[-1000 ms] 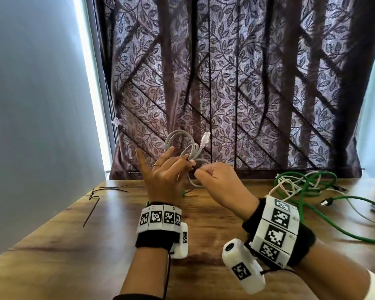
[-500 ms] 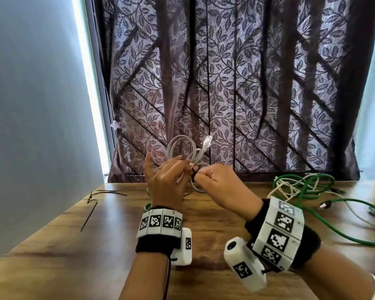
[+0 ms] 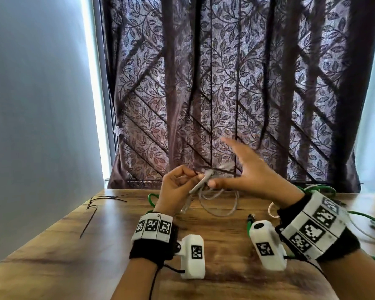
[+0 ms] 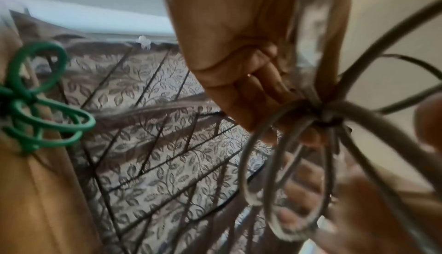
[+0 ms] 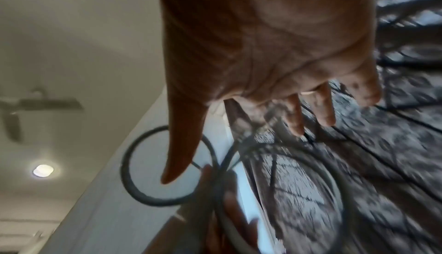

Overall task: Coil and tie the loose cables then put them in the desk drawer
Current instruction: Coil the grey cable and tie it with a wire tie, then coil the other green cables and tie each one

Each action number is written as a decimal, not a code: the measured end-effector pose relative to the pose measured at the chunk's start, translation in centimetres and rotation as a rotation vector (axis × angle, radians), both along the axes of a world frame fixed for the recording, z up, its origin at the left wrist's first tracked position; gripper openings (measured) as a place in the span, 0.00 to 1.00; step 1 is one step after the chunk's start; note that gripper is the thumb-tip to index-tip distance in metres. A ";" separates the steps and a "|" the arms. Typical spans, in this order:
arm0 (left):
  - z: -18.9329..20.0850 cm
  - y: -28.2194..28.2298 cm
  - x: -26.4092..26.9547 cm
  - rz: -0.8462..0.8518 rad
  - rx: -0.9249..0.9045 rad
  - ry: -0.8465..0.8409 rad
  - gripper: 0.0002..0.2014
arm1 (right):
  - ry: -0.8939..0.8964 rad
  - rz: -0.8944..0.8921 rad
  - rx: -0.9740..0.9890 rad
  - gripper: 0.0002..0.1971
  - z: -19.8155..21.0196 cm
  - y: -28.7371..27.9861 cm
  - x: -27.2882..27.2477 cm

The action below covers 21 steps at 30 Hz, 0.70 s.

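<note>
My left hand (image 3: 194,177) pinches a coiled grey cable (image 3: 222,205) at its bunched middle, and the loops hang down toward the wooden desk (image 3: 91,252). In the left wrist view a dark tie (image 4: 329,123) circles the grey cable (image 4: 260,144) where my fingers (image 4: 260,80) hold it. My right hand (image 3: 232,167) is open with fingers spread, just right of the bundle, thumb close to it. The right wrist view shows the spread fingers (image 5: 322,107) above the grey loops (image 5: 128,165), blurred.
A tied green coil (image 4: 36,107) lies on the desk behind my left wrist. Loose green and white cables (image 3: 368,220) sprawl at the right. Black zip ties (image 3: 95,204) lie at the far left. A patterned curtain (image 3: 225,83) hangs behind the desk.
My right hand let go of the bundle and opened, swinging up and right. The grey coil tipped from upright to hanging down from my left hand.
</note>
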State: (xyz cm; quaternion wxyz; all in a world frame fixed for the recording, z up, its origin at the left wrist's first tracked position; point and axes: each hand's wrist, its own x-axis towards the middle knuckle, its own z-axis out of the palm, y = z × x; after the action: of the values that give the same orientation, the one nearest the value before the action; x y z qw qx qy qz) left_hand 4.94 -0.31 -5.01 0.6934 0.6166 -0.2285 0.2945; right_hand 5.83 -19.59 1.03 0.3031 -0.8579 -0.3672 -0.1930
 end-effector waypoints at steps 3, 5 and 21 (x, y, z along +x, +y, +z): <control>0.3 -0.4 0.1 -0.217 -0.054 0.033 0.13 | 0.340 0.219 0.014 0.53 -1.2 0.3 1.9; 0.6 0.0 0.1 -0.220 -0.118 0.049 0.13 | 0.541 0.348 0.174 0.39 -1.8 0.1 2.7; -3.0 3.9 2.5 0.389 -0.301 0.459 0.10 | 1.151 0.012 0.555 0.10 -6.6 5.1 9.1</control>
State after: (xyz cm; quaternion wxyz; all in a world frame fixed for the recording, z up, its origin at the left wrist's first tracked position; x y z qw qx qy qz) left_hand 7.43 3.59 -8.03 0.7410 0.5895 0.1017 0.3050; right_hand 14.96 -14.48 -5.54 0.6639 -0.7118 -0.0866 0.2124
